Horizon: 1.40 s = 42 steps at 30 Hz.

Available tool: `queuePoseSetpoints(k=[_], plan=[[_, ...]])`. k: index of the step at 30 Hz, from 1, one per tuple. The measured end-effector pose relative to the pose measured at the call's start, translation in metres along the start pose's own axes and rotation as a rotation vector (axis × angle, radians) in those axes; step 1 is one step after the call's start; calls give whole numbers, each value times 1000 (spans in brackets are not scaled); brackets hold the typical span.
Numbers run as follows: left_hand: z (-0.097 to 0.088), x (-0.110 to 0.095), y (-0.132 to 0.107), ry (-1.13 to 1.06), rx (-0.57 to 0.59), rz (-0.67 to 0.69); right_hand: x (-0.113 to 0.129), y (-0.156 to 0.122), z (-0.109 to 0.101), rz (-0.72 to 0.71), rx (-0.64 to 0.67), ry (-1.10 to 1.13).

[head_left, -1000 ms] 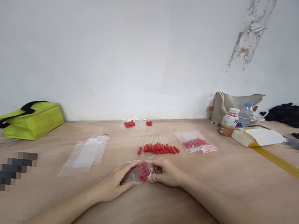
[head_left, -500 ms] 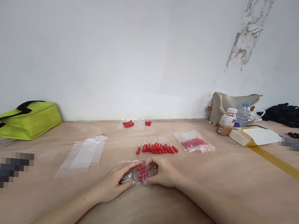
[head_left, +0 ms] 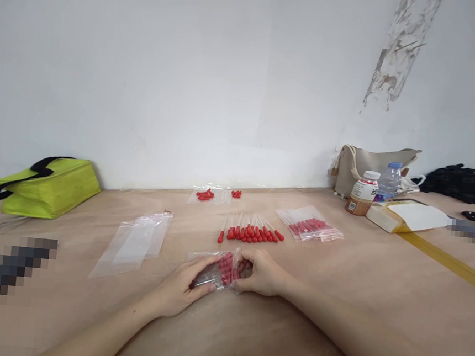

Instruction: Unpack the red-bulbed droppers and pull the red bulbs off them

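Single head cam, at wearer's 6 o'clock, facing 12 and tipped down over the surface [head_left: 206,341]. Hands [head_left: 181,289] close in, toward 6; wall [head_left: 187,85] farther off at 12, filling upper half.

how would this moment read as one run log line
left hand: holding clear plastic bag | right hand: at bag's right edge | in bag: red tips | beyond hands: loose red-tipped sticks

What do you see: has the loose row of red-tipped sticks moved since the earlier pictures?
No; the row of red-tipped sticks keeps its place right of the lime-green bag.
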State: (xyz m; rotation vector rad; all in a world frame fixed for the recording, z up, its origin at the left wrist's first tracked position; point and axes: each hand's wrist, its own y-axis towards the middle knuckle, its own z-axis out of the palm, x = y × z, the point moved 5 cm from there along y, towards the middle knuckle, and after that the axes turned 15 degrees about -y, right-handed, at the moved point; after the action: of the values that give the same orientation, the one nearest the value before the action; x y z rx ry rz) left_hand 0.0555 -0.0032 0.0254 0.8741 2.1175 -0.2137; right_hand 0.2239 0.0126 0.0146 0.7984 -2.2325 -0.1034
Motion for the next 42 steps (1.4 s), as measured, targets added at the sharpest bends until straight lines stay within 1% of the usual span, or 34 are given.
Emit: queuePoseSetpoints(k=[6,9,11,14,16,18,20,22,25,28,30,34,36,37,39,40,42], plan=[[-1,3,-2,20,-15,1,-11,-3,-7,45,84,77],[-1,5,-2,28,-16,7,-16,-6,-12,76,89,103],[-1,5,-2,32,-15,9,-15,-6,-13,48,97,81],[-1,5,-2,38,-13,9,-10,-5,-13,-28,113,-24],[-1,4,-2,37,-8,10,-9,-4,-14,-41,99,-84],[0,3,-2,35,-4,14,-11,-5,-15,-27,88,-85],[0,3,-2,30,1,18,-16,-6,-15,12,100,-34],[0,3,-2,24,-1,16,-24,-9,-16,89,123,63],[-1,5,-2,20,-12,3,-35,-12,-21,213,155,300],[0,8,-2,16,-10,-4,-43,-13,-33,263,180,501],[0,9,-2,18,-10,-6,-48,-13,-45,265,172,532],[-1,14,-2,-20,3,-25,-56,-15,-82,295,94,495],[-2,15,-2,-82,6,-41,-55,-17,-101,300,44,447],[-3,14,0,-112,-4,-44,-53,-17,-109,294,-2,420],[-6,9,5,-151,-55,-45,-46,-16,-119,274,-142,383],[-6,4,9,-174,-80,-48,-41,-15,-120,257,-231,377],[-5,-5,20,-292,-103,-85,-28,-11,-111,204,-403,380]])
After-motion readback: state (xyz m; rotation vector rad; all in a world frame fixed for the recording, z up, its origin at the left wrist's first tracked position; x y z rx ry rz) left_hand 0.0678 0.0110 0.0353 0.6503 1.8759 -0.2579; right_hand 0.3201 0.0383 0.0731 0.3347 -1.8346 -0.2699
